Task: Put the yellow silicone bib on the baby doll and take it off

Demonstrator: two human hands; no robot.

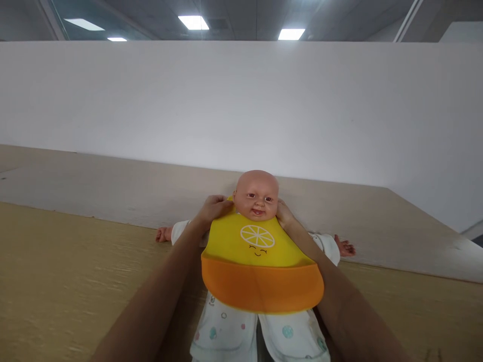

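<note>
A baby doll (258, 191) with a bald head lies face up, its arms spread, in white patterned clothes (226, 327). Over its chest lies a yellow silicone bib (230, 241) with a citrus slice and a smiling face printed on it, and an orange catch pocket (262, 286) along the bottom. My left hand (216, 207) pinches the bib's neck strap beside the doll's head. On the other side of the neck, my right hand (286, 215) is closed at the strap, its fingertips hidden behind the head.
The doll rests on a wood-toned surface (75, 271) with a paler strip (113, 183) farther back. A white wall panel (241, 100) rises behind its head. Ceiling lights (193, 22) show above the panel.
</note>
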